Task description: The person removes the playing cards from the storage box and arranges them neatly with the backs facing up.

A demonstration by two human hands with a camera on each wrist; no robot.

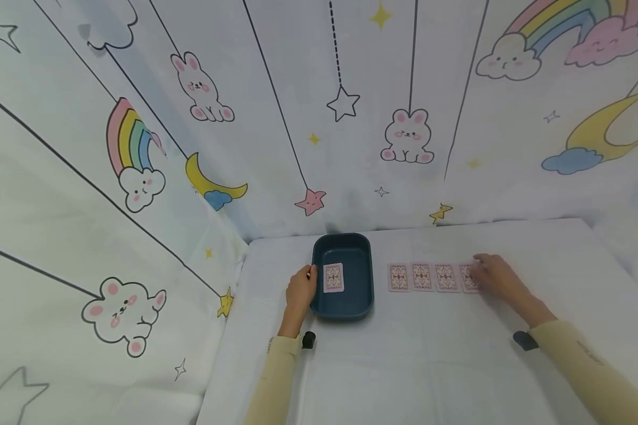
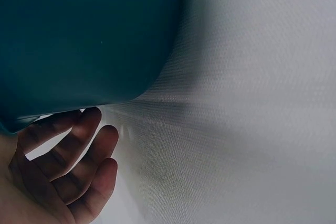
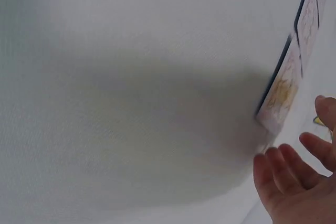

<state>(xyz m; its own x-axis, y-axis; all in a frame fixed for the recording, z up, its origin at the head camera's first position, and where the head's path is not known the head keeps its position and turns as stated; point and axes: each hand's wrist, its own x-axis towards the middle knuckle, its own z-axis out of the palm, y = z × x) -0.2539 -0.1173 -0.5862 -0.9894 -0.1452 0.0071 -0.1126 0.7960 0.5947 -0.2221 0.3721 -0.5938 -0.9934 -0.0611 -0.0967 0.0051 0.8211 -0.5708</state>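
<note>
A dark teal tray [image 1: 345, 317] sits on the table with one patterned playing card [image 1: 333, 277] lying inside it. At its left rim, my left hand [image 1: 300, 290] holds the tray's edge; in the left wrist view the fingers [image 2: 94, 145] lie along the outer wall, and the thumb is hidden. Several playing cards [image 1: 422, 277], patterned backs up, form a row right of the tray. Over the right end of that row is my right hand [image 1: 493, 274], partly covering the last card [image 1: 466, 278]. In the right wrist view its fingers are loosely bent beside that card, gripping nothing.
White cloth covers the table [image 1: 393, 366]. A hanging cloth [image 1: 276, 118] printed with rabbits, stars and rainbows closes off the back and left sides. Dark bands show at both wrists.
</note>
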